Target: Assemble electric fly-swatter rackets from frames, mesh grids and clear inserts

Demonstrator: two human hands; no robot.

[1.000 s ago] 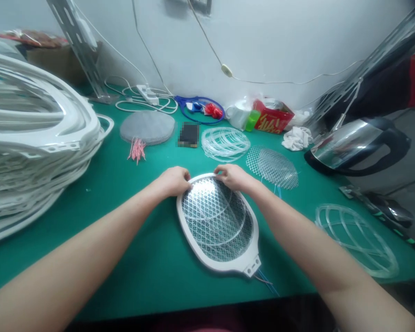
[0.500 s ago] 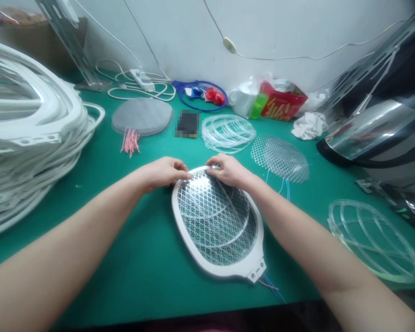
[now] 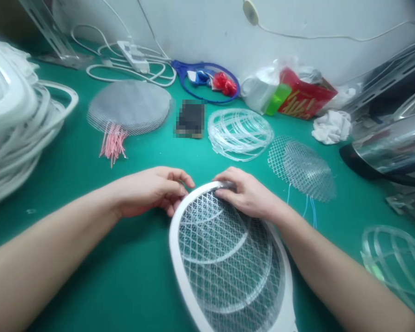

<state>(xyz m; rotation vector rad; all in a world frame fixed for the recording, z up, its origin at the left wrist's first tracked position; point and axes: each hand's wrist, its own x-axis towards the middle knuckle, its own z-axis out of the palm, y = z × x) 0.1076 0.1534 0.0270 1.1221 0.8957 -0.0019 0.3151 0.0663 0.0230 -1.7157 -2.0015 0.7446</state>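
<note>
A white oval electric-swatter head [image 3: 228,263], its wire mesh layered with clear plastic ribs, is held in front of the body, between the hands and below them in view. Its top rim is gripped by the right hand [image 3: 247,194], whose fingers [image 3: 226,184] are curled over the edge. The left hand [image 3: 148,192] is half curled at the upper left of the rim, with its fingertips [image 3: 185,179] at or just beside the edge; whether it grips cannot be told.

The green bench [image 3: 107,276] carries the other items. Left of the left hand stands a tall stack of white plastic swatter frames [image 3: 10,120]. Ahead of that hand lies a round grey mesh disc [image 3: 127,106] with a bunch of pink wires [image 3: 112,143] at its edge, and beyond the gap between the hands is a blurred dark rectangular object [image 3: 190,119]. A bundle of clear plastic rib grids [image 3: 240,133] lies ahead of the right hand. Just right of that hand lies a round metal mesh [image 3: 302,170] with blue wires, and a clear plastic rib grid [image 3: 394,267] is further right.
</note>
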